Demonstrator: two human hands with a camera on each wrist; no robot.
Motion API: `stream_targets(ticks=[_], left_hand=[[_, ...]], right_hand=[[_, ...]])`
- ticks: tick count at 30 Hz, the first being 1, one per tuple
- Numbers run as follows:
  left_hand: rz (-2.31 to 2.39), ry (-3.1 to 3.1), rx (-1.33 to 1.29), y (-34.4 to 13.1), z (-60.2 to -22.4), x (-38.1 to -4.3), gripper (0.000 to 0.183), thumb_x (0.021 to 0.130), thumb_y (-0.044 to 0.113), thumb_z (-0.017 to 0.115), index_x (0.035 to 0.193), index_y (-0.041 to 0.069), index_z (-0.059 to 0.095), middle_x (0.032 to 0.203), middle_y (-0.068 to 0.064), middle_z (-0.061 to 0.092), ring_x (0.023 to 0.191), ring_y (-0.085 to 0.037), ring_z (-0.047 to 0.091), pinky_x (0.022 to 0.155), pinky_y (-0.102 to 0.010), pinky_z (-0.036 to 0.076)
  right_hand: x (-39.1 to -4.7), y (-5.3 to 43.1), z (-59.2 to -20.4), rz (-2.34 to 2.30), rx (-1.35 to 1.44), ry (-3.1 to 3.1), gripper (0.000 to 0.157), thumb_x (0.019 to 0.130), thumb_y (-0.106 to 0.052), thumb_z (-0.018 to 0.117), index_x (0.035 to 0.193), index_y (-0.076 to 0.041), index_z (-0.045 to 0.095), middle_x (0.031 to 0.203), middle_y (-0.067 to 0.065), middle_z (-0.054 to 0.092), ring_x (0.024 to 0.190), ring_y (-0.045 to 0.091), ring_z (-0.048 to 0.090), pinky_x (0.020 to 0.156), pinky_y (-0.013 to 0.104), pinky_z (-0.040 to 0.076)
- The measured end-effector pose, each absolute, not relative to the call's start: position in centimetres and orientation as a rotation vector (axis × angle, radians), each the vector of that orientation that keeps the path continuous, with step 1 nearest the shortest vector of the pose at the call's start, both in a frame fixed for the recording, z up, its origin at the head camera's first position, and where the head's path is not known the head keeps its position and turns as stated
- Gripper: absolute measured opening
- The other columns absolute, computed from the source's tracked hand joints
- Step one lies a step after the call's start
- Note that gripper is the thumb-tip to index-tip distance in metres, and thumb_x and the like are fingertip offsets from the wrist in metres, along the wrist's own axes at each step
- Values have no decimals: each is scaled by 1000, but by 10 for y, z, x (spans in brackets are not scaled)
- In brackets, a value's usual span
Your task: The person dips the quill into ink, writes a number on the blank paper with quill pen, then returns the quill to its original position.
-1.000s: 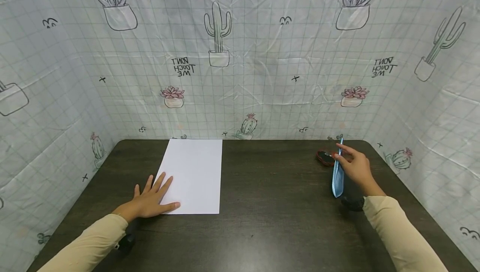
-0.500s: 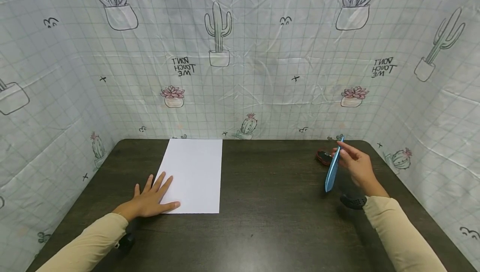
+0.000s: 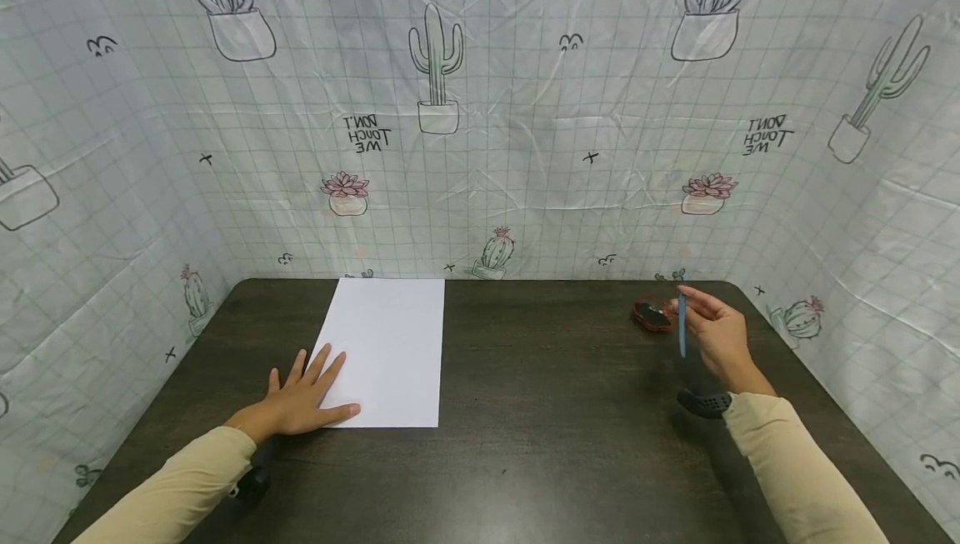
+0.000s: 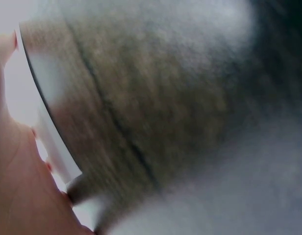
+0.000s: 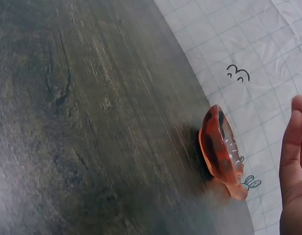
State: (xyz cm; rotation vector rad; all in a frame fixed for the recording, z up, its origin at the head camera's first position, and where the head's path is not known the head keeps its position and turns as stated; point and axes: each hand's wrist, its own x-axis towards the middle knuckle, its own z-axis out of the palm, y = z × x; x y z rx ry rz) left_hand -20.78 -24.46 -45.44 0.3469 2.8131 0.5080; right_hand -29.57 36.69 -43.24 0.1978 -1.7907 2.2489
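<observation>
My left hand [image 3: 296, 402] lies flat with fingers spread on the lower left edge of a white sheet of paper [image 3: 390, 352], which lies on the dark table. In the left wrist view, the hand [image 4: 23, 181] covers much of the paper's edge. At the far right, my right hand [image 3: 718, 336] pinches a slim, flat blue object [image 3: 682, 327] between thumb and fingers; it hangs upright, seen nearly edge-on. Just left of it rests a rounded red-and-black object [image 3: 651, 316]. The right wrist view shows this glossy object [image 5: 219, 147] beside the fingers [image 5: 293, 152], but not the blue one.
The dark wooden table [image 3: 525, 444] is bounded at the back and sides by a white grid-patterned cloth [image 3: 525, 127] printed with cacti. A black band-like item [image 3: 703, 404] sits at my right wrist and a black one [image 3: 251, 486] at my left.
The blue object in my right hand has turned from its broad face to nearly edge-on, its lower end swinging left and then back right. My left hand and the paper have not moved.
</observation>
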Motion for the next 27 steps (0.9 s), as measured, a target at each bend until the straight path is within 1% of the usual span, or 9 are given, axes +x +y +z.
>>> stream_targets(ticks=[3,6,7,9,11,13,16,20,27], left_hand=[[504,2812,347,-245,-454,-208,97,86,66,54,155,12,14,159,-20,-2,140,-54,-9,96,-79,-8],[506,2812,343,-244,-454,-208,97,85,66,54,155,11,14,159,-20,-2,140,-53,-9,96,-79,-8],[505,2812,341,-244,-454,-208,97,85,67,54,155,12,14,159,-20,-2,140,-53,-9,96,-79,-8],[504,2813,338,-244,-454,-208,97,85,67,54,155,12,14,159,-20,-2,140,-53,-9,96,-79,-8],[501,2814,337,-244,-453,-208,97,85,67,54,155,12,14,159,-20,-2,140,-53,-9,96,-79,-8],[497,2813,339,-244,-453,-208,97,85,67,53,155,12,14,160,-20,-2,140,-53,-9,96,-79,-8],[502,2810,339,-244,-453,-208,97,85,66,54,155,12,14,160,-20,-2,140,-53,-9,96,-79,-8],[508,2808,338,-244,-452,-207,97,86,66,54,155,11,14,159,-20,-2,140,-53,-9,96,-79,-8],[509,2808,334,-244,-453,-207,97,85,66,54,155,11,14,159,-20,-2,140,-53,-9,96,-79,-8]], right_hand=[[-291,364,-431,2181,358,-1822,31,91,11,55,121,4,61,92,2,74,82,9,71,72,22,55],[-287,362,-429,2097,510,-1867,33,94,13,47,123,2,58,96,1,74,87,9,71,76,21,55],[-287,362,-428,2104,530,-1871,33,95,13,45,122,-1,58,97,0,74,88,8,70,77,20,54],[-287,362,-427,2135,504,-1871,32,95,12,45,119,-4,58,96,-2,73,87,7,70,76,19,54],[-288,363,-426,2179,424,-1849,28,94,12,49,113,-6,60,92,0,74,84,8,71,74,20,55],[-290,364,-427,2235,335,-1808,25,93,11,52,107,-5,63,88,2,74,80,10,72,71,22,55],[-293,368,-429,2241,246,-1794,23,90,12,55,101,-5,68,84,4,74,76,12,72,69,23,55],[-295,373,-432,2198,222,-1856,22,90,9,57,100,-6,68,83,2,74,75,10,72,69,22,55],[-296,379,-434,2180,228,-1940,17,90,6,60,104,-2,66,87,1,74,78,10,72,71,22,55]])
